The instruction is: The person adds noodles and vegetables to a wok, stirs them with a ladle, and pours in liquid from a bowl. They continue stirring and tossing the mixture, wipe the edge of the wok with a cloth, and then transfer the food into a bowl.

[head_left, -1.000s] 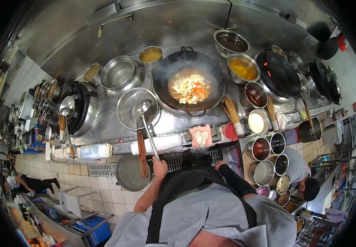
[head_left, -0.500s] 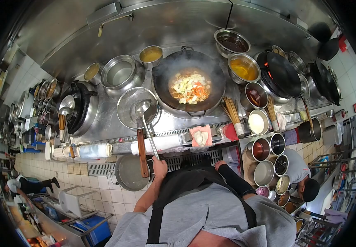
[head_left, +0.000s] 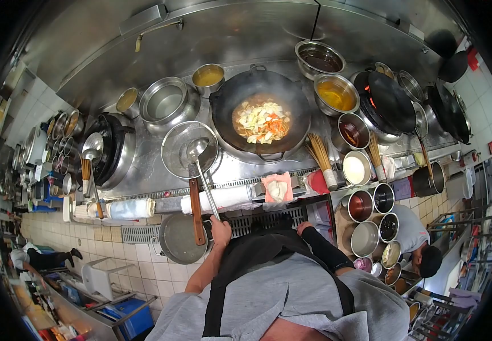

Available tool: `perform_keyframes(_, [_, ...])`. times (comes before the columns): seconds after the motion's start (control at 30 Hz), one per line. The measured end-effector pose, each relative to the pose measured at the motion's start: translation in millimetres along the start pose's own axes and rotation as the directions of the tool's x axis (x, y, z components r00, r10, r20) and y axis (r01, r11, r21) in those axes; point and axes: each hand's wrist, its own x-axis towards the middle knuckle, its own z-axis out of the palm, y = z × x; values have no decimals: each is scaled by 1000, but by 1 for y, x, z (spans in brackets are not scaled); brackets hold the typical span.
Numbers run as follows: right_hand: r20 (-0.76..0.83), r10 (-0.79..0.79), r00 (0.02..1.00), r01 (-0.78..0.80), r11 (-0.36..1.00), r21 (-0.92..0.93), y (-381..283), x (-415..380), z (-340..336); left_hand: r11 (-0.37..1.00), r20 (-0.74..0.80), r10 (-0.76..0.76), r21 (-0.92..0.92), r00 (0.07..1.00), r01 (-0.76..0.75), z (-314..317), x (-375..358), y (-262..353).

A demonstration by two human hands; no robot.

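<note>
My left hand point(head_left: 221, 232) is closed round the end of a long metal ladle point(head_left: 198, 149), whose bowl rests over a round wire strainer point(head_left: 173, 149). The strainer's wooden handle point(head_left: 196, 211) lies just left of that hand and is not held. My right hand point(head_left: 303, 227) is at the counter's front edge beside my apron; its fingers are partly hidden and too small to read. In front of me a black wok point(head_left: 223, 122) holds chopped pale and orange vegetables point(head_left: 264, 122) in brown liquid, with steam rising.
Behind the wok stand bowls of dark liquid point(head_left: 320, 58) and yellow oil point(head_left: 337, 95). A bamboo brush point(head_left: 321, 159) and sauce pots point(head_left: 361, 206) are to the right. A large pan point(head_left: 180, 238) sits lower left. One person point(head_left: 422, 244) bends at the right; another point(head_left: 44, 258) is far left.
The steam over the wok has shifted. The far-left person has moved slightly. My hands and the ladle look unmoved.
</note>
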Motion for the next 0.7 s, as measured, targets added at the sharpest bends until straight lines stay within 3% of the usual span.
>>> perform_keyframes(0.07, [-2, 50, 999, -50, 997, 66, 0, 1, 2, 1000, 2, 0, 8, 1000, 0, 1, 1, -1])
perform_keyframes(0.13, [19, 115, 993, -116, 952, 285, 0, -2, -1, 1000, 8, -15, 12, 1000, 15, -1, 0, 1])
perform_keyframes(0.2, [43, 138, 990, -144, 913, 381, -1, -4, -3, 1000, 8, -18, 14, 1000, 18, -1, 0, 1])
perform_keyframes(0.5, [2, 61, 998, -61, 993, 101, -5, -7, -9, 1000, 21, -14, 2, 1000, 14, -4, -1, 4])
perform_keyframes(0.6, [-198, 155, 968, -61, 908, 414, 14, 30, 52, 1000, 21, -16, -5, 1000, 16, -6, -1, 6])
perform_keyframes(0.7, [-223, 165, 961, -44, 885, 464, 16, 35, 58, 1000, 18, -15, -9, 1000, 16, -6, -2, 6])
